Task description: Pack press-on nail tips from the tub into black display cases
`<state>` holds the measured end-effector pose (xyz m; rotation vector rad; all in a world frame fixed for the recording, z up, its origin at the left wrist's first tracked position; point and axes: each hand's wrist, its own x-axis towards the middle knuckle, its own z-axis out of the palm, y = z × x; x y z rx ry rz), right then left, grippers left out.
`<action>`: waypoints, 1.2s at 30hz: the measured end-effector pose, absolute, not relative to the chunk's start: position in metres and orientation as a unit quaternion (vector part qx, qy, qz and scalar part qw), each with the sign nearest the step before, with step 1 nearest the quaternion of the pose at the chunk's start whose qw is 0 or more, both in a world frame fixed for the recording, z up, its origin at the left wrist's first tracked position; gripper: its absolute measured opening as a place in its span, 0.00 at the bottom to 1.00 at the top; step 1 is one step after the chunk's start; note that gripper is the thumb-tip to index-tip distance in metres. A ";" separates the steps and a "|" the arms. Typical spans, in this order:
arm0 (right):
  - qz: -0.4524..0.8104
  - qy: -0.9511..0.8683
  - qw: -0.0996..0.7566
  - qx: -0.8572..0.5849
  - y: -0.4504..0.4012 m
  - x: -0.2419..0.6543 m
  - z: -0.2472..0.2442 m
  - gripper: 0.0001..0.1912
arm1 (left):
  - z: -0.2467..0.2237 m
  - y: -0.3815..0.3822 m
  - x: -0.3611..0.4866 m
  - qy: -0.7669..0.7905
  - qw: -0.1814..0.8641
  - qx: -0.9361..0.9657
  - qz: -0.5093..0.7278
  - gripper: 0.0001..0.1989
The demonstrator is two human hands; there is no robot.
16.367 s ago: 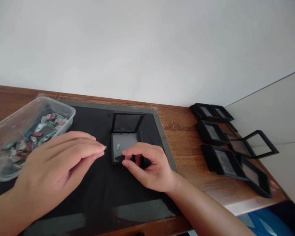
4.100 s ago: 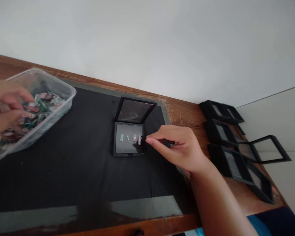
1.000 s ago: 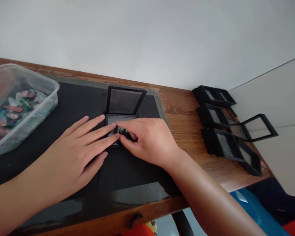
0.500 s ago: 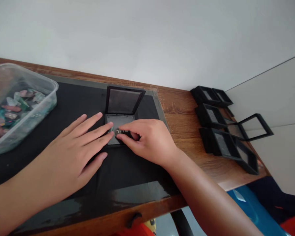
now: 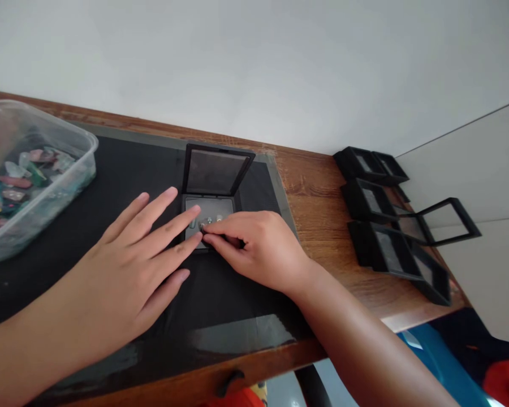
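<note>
We have the left hand [image 5: 142,260] spread wide, its fingertips over the left side of the black case [image 5: 214,204], perhaps to steady or guide; our right hand [image 5: 261,246] pinches a small stone [image 5: 202,227] there, a narrow hold suiting something tiny. The lid [image 5: 215,170] leans back, presumably giving our hands room above the table [image 5: 314,198].

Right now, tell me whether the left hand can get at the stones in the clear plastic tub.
Probably yes: the clear plastic tub is open-topped and near the left hand, leaving its stones exposed; only the tub's low wall seems in the way.
</note>
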<state>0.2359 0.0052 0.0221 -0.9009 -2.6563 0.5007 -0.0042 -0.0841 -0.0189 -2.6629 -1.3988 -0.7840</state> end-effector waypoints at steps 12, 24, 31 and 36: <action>0.232 -0.916 0.119 -0.306 0.005 0.242 0.025 0.10 | -0.024 -0.091 0.007 -0.490 -0.035 -0.835 -0.248 0.23; 0.238 -0.920 0.093 -0.296 0.006 0.248 0.030 0.12 | -0.019 -0.097 0.008 -0.494 0.014 -0.837 -0.235 0.26; 0.231 -0.914 0.163 -0.290 0.007 0.248 0.027 0.09 | -0.021 -0.098 0.006 -0.489 0.020 -0.842 -0.226 0.27; 0.234 -0.915 0.129 -0.302 0.007 0.247 0.028 0.10 | -0.022 -0.097 0.007 -0.479 0.026 -0.850 -0.219 0.27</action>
